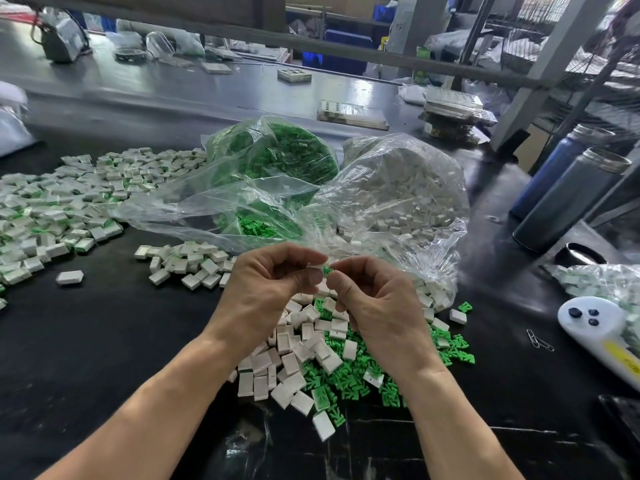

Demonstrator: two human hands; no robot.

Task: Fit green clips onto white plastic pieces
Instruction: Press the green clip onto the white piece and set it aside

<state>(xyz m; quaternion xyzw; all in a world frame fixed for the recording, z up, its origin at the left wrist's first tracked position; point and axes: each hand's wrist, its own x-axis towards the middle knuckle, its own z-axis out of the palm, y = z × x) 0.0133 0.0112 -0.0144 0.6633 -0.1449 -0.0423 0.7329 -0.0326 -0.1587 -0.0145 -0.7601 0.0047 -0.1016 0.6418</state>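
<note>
The left hand (277, 282) has its fingers curled and pinches a white piece (314, 270). The right hand (375, 299) is curled too and pinches a green clip (326, 270) against that piece. Below both hands lies a mixed heap of pieces and clips (329, 368).

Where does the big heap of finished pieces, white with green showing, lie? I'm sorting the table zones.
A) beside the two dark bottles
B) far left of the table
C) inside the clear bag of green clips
B: the heap of finished pieces spreads over the dark table at far left, outside both bags.
</note>
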